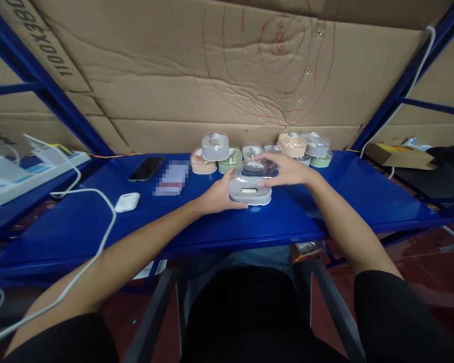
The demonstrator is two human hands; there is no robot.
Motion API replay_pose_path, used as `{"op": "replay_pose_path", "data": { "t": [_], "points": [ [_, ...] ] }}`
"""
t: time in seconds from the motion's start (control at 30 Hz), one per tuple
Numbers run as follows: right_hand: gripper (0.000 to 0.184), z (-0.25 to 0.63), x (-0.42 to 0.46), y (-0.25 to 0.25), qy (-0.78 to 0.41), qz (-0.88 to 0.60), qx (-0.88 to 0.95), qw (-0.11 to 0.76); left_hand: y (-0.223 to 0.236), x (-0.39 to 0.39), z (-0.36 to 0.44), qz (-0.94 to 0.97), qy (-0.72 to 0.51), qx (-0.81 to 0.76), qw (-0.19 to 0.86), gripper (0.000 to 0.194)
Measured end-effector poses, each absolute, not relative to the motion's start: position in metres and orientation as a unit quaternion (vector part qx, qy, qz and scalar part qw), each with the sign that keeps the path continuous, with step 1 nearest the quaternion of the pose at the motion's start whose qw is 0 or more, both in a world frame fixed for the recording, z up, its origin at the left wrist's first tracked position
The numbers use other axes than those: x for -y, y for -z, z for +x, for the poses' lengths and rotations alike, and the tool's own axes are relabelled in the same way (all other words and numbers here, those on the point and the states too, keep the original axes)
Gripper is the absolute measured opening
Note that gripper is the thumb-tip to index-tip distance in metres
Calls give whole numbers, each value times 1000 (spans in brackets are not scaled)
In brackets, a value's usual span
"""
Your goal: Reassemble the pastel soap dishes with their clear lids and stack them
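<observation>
One big cardboard wall (155,60) with red drawn lines stands behind a blue table (196,227). At the far left is a white power strip (34,174). The left hand (215,195) is partly curled, with its thumb and fingers around the left end of a grey box (249,197), which stands on the table near its front edge. The right hand (287,170) is half closed and holds a clear lid (268,172) between thumb and fingers; this lid is above the back of the box, but I cannot tell if they touch. Behind, small boxes (215,147) in grey, peach and green stand in a row, some stacked on others. To the left lie a dark phone (147,170) and a white earphone case (127,202). Smallest is a pale piece (248,190) on top of the grey box.
</observation>
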State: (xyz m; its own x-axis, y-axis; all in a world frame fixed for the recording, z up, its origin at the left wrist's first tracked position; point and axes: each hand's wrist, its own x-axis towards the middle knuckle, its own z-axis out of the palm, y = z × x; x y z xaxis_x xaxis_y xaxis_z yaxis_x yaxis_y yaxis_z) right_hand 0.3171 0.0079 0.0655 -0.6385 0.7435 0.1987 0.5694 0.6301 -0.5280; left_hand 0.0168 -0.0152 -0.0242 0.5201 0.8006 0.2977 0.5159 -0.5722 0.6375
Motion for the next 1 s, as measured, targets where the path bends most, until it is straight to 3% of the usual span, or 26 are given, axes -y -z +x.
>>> {"op": "replay_pose_path", "data": {
  "t": [0.33,0.73,1.0],
  "points": [
    [95,291,0,-41,-161,-320,921,151,20,7,10,820,-297,-405,275,145],
    [95,291,-2,-41,-192,-326,915,139,15,5,10,842,-284,-394,236,113],
    [101,293,0,-45,-184,-341,913,125,14,7,12,844,-284,-387,237,111]
  ]
}}
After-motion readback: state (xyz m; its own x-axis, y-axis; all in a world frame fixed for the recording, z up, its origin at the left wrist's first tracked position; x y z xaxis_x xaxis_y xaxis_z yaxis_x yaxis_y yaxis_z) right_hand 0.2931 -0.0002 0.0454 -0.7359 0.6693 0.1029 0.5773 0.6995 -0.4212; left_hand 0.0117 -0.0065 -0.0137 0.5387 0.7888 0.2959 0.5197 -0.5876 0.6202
